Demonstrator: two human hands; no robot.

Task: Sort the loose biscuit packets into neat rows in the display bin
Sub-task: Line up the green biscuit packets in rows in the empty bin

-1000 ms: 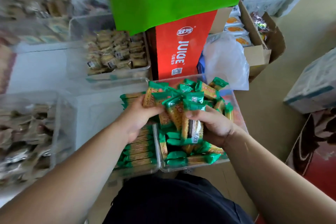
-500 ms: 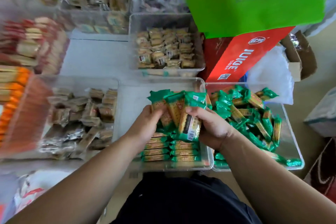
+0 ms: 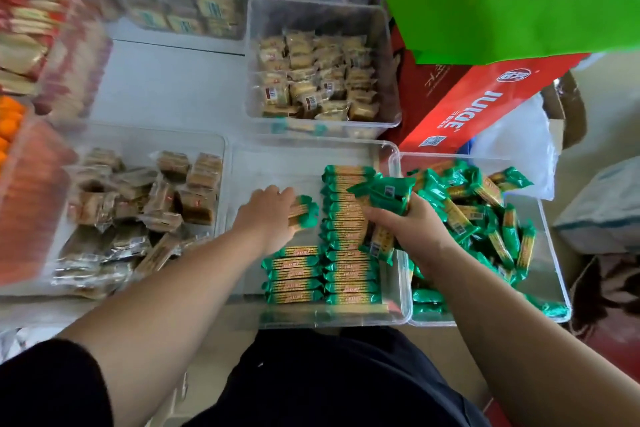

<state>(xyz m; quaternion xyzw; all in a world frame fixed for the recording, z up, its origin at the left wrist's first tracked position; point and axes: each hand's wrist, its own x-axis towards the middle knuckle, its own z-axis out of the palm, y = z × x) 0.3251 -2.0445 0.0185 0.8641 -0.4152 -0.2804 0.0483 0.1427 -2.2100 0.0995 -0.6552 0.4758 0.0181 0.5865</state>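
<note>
A clear display bin [image 3: 304, 156] in front of me holds green-ended biscuit packets in two rows: a short left row [image 3: 294, 279] and a longer right row [image 3: 348, 218]. My left hand [image 3: 266, 218] presses a few packets [image 3: 304, 211] down at the far end of the left row. My right hand [image 3: 412, 229] grips a bunch of packets [image 3: 384, 192] over the bin's right edge. To the right, a second clear bin [image 3: 550, 274] is heaped with loose green packets [image 3: 478, 204].
Other clear bins surround me: brown snack packs [image 3: 145, 204] to the left, beige packets [image 3: 318, 76] behind, red and orange packs [image 3: 38, 45] at far left. A red juice box [image 3: 471, 111] under a green bag [image 3: 502, 0] stands at back right. Cardboard boxes [image 3: 568, 107] crowd the floor at right.
My left hand let go of the shared bunch and moved down to the left row with a few packets. My right hand keeps the rest. The view swung left and down.
</note>
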